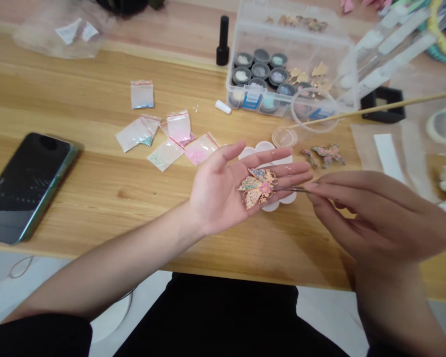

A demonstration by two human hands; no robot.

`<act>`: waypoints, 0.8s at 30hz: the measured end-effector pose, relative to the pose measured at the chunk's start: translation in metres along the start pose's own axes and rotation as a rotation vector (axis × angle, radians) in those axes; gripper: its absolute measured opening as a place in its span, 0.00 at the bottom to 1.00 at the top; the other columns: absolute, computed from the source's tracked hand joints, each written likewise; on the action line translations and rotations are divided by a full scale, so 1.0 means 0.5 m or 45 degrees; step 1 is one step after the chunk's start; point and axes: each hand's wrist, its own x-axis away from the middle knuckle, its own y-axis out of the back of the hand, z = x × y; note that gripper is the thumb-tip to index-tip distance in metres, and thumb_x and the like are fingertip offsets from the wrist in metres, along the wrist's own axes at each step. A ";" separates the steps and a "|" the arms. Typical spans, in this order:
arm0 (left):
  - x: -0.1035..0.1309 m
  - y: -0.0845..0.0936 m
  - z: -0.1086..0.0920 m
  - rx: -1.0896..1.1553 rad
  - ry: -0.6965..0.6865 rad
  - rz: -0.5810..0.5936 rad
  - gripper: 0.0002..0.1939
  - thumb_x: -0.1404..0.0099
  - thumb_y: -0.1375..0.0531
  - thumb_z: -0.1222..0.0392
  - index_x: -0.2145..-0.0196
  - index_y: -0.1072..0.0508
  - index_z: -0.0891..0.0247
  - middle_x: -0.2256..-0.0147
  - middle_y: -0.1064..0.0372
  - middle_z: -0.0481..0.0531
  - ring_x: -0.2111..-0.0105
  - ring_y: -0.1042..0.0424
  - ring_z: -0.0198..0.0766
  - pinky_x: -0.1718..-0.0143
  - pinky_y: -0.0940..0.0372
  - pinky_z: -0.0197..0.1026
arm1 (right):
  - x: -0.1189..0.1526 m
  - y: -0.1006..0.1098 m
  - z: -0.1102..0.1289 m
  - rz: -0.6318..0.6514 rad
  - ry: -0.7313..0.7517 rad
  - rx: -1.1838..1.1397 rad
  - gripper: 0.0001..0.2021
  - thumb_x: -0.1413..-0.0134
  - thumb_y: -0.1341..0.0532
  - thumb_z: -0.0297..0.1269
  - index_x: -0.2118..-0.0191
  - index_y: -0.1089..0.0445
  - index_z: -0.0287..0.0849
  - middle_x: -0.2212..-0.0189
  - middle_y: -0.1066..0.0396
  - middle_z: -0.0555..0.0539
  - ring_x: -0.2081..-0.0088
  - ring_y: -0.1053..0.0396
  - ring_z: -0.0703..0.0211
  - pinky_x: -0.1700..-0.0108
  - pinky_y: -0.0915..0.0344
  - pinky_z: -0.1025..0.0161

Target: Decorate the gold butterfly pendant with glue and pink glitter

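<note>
My left hand [223,193] is held palm up over the table with its fingers stretched out. On its palm and fingers lies a gold butterfly ornament [259,187] with blue, green and pale wing panels and a pink flower at its middle. From the right, my right hand [371,213] pinches a pair of thin tweezers [295,189], whose tips meet the ornament near the flower. Partly hidden under the left hand is a white scalloped palette [265,148]. Beyond the right fingertips sits another colourful butterfly ornament [329,155] on the wood.
Several small zip bags of coloured bits [198,149] lie left of my hand, with a phone [27,186] farther left. At the back stand a clear organizer box [293,59] of little pots and a black bottle [223,42]. A thin wooden stick [379,107] crosses the right side.
</note>
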 end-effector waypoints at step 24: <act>0.000 -0.007 -0.004 -0.082 0.011 -0.008 0.36 0.27 0.60 0.47 0.32 0.45 0.76 0.34 0.40 0.71 0.35 0.37 0.54 0.30 0.49 0.54 | 0.001 -0.003 -0.006 0.001 0.028 -0.033 0.13 0.50 0.31 0.20 0.61 0.25 0.44 0.67 0.20 0.49 0.66 0.21 0.59 0.64 0.24 0.64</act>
